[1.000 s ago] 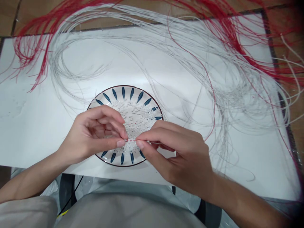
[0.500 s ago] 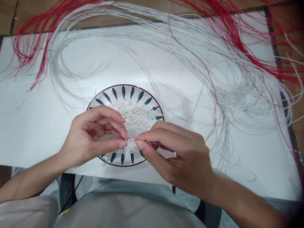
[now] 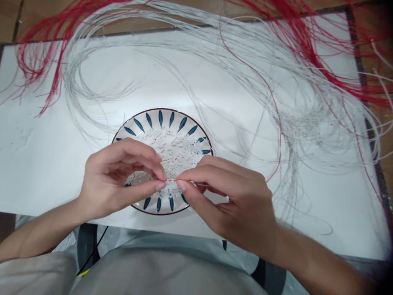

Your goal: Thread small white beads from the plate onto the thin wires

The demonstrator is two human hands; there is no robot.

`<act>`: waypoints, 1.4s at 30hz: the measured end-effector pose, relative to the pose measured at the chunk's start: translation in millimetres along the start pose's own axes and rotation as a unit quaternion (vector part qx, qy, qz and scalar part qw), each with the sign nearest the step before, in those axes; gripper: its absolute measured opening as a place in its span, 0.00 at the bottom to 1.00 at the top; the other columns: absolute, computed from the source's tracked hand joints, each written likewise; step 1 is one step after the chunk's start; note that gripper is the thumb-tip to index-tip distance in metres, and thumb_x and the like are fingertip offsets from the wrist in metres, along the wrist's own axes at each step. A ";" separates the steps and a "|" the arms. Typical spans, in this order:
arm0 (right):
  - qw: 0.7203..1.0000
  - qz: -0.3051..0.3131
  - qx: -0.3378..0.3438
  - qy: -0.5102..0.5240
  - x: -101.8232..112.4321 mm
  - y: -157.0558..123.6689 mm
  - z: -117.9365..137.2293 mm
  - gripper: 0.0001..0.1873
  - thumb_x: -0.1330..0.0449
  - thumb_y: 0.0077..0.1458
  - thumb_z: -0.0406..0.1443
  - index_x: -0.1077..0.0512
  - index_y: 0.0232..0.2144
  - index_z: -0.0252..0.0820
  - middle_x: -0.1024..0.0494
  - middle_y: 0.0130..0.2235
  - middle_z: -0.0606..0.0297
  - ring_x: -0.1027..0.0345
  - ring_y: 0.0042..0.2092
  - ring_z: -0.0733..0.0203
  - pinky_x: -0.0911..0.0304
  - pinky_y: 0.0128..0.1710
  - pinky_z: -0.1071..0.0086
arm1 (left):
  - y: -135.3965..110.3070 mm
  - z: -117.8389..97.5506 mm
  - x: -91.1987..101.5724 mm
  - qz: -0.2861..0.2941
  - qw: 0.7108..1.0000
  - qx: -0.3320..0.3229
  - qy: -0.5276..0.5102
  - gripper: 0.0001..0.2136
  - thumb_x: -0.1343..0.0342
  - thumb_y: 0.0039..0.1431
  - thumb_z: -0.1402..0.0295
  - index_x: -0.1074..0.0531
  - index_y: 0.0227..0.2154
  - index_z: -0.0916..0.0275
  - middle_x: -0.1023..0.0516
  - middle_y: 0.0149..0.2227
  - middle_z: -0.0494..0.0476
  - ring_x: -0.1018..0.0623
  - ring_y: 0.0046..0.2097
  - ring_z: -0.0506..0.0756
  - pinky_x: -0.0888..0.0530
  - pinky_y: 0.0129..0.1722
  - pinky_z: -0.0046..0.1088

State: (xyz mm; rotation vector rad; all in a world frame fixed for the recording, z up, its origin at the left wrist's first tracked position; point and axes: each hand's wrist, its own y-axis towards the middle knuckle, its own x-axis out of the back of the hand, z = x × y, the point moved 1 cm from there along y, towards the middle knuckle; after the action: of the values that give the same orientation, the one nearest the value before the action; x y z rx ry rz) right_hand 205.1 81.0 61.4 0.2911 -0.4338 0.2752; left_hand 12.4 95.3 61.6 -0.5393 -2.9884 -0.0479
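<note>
Over a white plate (image 3: 159, 119) with blue leaf marks and a dark rim, both my hands meet in a pinch. My left hand (image 3: 119, 178) is closed, thumb and forefinger squeezed on something tiny and white, likely a bead. My right hand (image 3: 233, 200) is closed on the end of a thin red thread (image 3: 274, 123), whose tip reaches the left fingertips. The thread curves away to the right and up across the table. A heap of small white beads (image 3: 173, 149) fills the middle of the plate, partly hidden by my fingers.
A white table top (image 3: 46, 164) carries long loops of white threads (image 3: 92, 82) and bundles of red threads (image 3: 39, 53) along the back and right. A dense tangle lies at the right (image 3: 313, 123). Brown floor shows beyond. My lap is below the near edge.
The gap of red thread between my two pinches has nearly closed; the fingertips now almost touch. Otherwise the hands and plate stay where they were.
</note>
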 end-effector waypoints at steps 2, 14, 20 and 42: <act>1.000 -0.003 0.001 -0.002 0.0 -0.1 0.2 0.07 0.43 0.55 0.28 0.28 0.30 0.43 0.26 0.26 0.68 0.33 0.27 0.67 0.39 0.25 0.74 | -0.8 0.0 -0.6 -0.004 1.000 -0.011 0.014 0.17 0.36 0.47 0.79 0.28 0.39 0.57 0.23 0.30 0.50 0.21 0.32 0.53 0.21 0.34 0.30; 1.000 0.006 0.006 -0.021 0.2 0.6 -0.3 0.07 0.44 0.55 0.28 0.28 0.29 0.42 0.28 0.26 0.69 0.34 0.27 0.68 0.40 0.24 0.74 | -5.6 0.9 0.0 -0.026 0.995 -0.057 0.083 0.17 0.35 0.45 0.78 0.27 0.38 0.56 0.21 0.33 0.51 0.21 0.34 0.53 0.20 0.34 0.31; 1.000 0.004 0.015 -0.025 0.2 0.6 -0.3 0.06 0.43 0.56 0.29 0.28 0.29 0.43 0.27 0.26 0.69 0.33 0.27 0.68 0.39 0.24 0.74 | -6.0 2.3 0.1 -0.038 0.993 -0.061 0.095 0.17 0.34 0.44 0.77 0.27 0.38 0.55 0.21 0.33 0.51 0.21 0.34 0.54 0.20 0.33 0.32; 0.999 0.045 0.021 -0.017 -2.0 0.9 -1.0 0.08 0.47 0.56 0.27 0.32 0.28 0.42 0.28 0.26 0.68 0.36 0.28 0.66 0.42 0.25 0.72 | 1.9 -7.7 -2.5 0.009 0.990 -0.005 0.140 0.06 0.37 0.50 0.75 0.25 0.31 0.58 0.22 0.29 0.52 0.22 0.32 0.51 0.23 0.31 0.26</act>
State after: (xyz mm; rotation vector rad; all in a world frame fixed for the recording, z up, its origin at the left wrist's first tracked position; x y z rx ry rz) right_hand 203.4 81.7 59.8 0.3186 -0.4756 0.3689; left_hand 16.1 95.8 68.9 -0.5120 -2.7117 -0.1256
